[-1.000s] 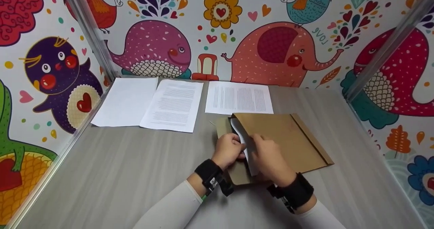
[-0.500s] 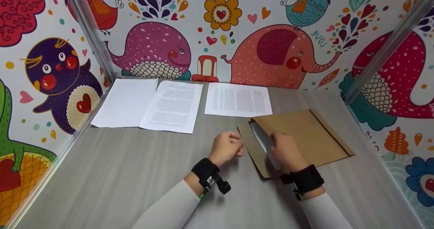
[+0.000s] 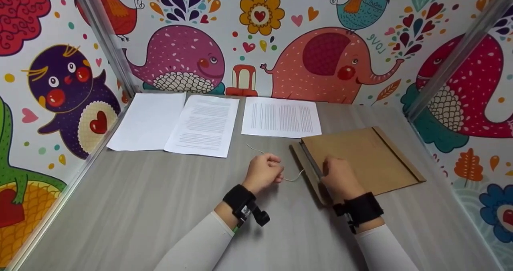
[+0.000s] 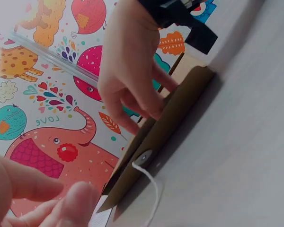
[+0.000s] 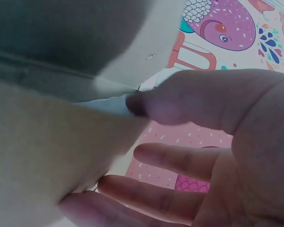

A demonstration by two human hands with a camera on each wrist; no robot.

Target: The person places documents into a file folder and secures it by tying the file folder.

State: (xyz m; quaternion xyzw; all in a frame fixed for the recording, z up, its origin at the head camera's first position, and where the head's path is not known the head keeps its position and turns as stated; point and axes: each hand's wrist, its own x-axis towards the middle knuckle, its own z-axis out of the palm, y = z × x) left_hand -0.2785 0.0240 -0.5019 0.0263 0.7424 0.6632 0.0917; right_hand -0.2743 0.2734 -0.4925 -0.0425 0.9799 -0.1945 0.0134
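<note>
A brown paper envelope (image 3: 360,154) lies tilted on the right half of the table, its flap side toward the left. My right hand (image 3: 340,178) grips it at the open edge, thumb by the mouth and fingers against the panel. White paper (image 5: 106,104) shows inside the mouth in the right wrist view. On the flap (image 4: 175,104) sits a round button (image 4: 143,157) with a white string (image 4: 155,187) trailing from it. My left hand (image 3: 262,174) hovers left of the envelope, over the string's path, fingers loosely bent and thumb apart from the index finger.
An open printed booklet (image 3: 200,128) lies at the back left. Beside it is a printed sheet (image 3: 280,116), close to the envelope's far corner. Patterned walls (image 3: 256,42) stand around the table (image 3: 160,207), with metal posts at the corners.
The envelope and my right hand have shifted to the right, and its mouth has narrowed over the paper. My left hand has come away from the flap, leaving the string in sight.
</note>
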